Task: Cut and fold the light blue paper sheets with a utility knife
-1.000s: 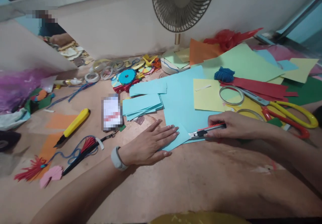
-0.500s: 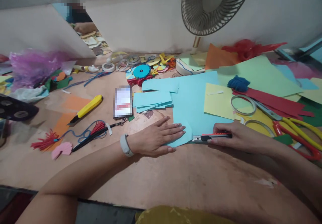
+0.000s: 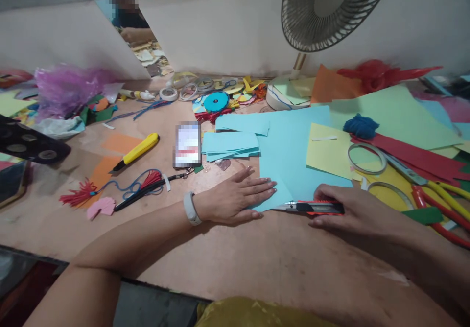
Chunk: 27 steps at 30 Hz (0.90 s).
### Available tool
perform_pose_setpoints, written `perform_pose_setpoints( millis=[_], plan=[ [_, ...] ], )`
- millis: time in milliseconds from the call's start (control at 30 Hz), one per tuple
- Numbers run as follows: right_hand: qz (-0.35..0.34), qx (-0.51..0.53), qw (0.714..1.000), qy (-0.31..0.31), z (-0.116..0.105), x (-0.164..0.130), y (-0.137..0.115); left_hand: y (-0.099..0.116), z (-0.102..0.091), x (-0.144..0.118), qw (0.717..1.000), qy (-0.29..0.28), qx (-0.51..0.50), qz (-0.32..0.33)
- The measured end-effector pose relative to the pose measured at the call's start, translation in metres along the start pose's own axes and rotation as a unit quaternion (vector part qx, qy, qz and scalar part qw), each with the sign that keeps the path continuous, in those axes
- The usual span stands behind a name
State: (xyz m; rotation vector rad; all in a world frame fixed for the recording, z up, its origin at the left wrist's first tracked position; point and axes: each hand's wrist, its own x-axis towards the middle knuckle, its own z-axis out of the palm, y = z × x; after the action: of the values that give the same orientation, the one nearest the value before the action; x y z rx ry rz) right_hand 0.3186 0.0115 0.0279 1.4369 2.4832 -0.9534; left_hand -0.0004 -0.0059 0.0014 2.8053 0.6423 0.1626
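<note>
My left hand [image 3: 235, 195] lies flat, fingers stretched out, on a folded piece of light blue paper [image 3: 276, 194] near the front of the table. In my right hand [image 3: 341, 209] is a red and black utility knife [image 3: 312, 207], its blade pointing left against the edge of that piece. Behind both hands spreads a large light blue sheet [image 3: 290, 146]. A stack of cut blue paper pieces [image 3: 231, 143] sits at its left, beside a phone [image 3: 187, 144]. A yellow paper [image 3: 326, 153] with a white strip on it overlaps the sheet's right side.
A yellow utility knife [image 3: 137, 153] lies at left with its blade out. Scissors with yellow handles [image 3: 444, 195], tape rings [image 3: 367, 158] and blue yarn [image 3: 362, 126] crowd the right. A fan [image 3: 332, 11] stands at the back. Another person's arm [image 3: 137, 35] shows through a gap.
The view has shifted slightly, so most things appear further right. The folded blue paper under my left hand now lies flatter, with a pointed right corner. My right hand still grips the knife.
</note>
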Motion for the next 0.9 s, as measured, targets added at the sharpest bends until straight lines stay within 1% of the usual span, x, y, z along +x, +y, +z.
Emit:
perform_pose_setpoints(
  millis=[100, 167, 233, 367, 467, 567, 633, 800, 900],
  plan=[
    [-0.032, -0.017, 0.998, 0.056, 0.003, 0.001, 0.001, 0.001, 0.001, 0.000, 1.000, 0.009, 0.006, -0.026],
    [-0.040, -0.016, 0.997, 0.070, 0.003, 0.002, 0.003, -0.001, -0.001, -0.001, 0.999, 0.014, 0.005, -0.045],
    [-0.034, -0.014, 0.997, 0.067, 0.004, 0.002, 0.003, -0.006, -0.005, -0.003, 0.999, 0.012, -0.003, -0.049],
    [-0.011, -0.012, 0.999, 0.048, 0.005, 0.002, 0.004, -0.016, -0.013, -0.009, 1.000, -0.011, -0.013, -0.024],
    [0.009, -0.012, 0.999, 0.046, 0.007, 0.002, 0.003, -0.020, -0.011, -0.011, 1.000, -0.019, -0.006, -0.022],
    [0.014, -0.017, 0.998, 0.052, 0.010, 0.002, -0.001, -0.020, -0.007, -0.011, 1.000, -0.013, -0.006, -0.022],
    [0.000, -0.016, 0.998, 0.054, 0.010, 0.003, -0.005, -0.019, -0.006, -0.011, 1.000, -0.009, -0.008, -0.023],
    [-0.072, 0.018, 0.993, 0.087, 0.011, 0.004, -0.007, -0.017, -0.007, -0.010, 0.999, -0.015, 0.003, -0.028],
    [-0.076, 0.027, 0.993, 0.081, 0.010, 0.004, -0.003, -0.017, -0.008, -0.010, 0.999, -0.019, 0.004, -0.033]
  ],
)
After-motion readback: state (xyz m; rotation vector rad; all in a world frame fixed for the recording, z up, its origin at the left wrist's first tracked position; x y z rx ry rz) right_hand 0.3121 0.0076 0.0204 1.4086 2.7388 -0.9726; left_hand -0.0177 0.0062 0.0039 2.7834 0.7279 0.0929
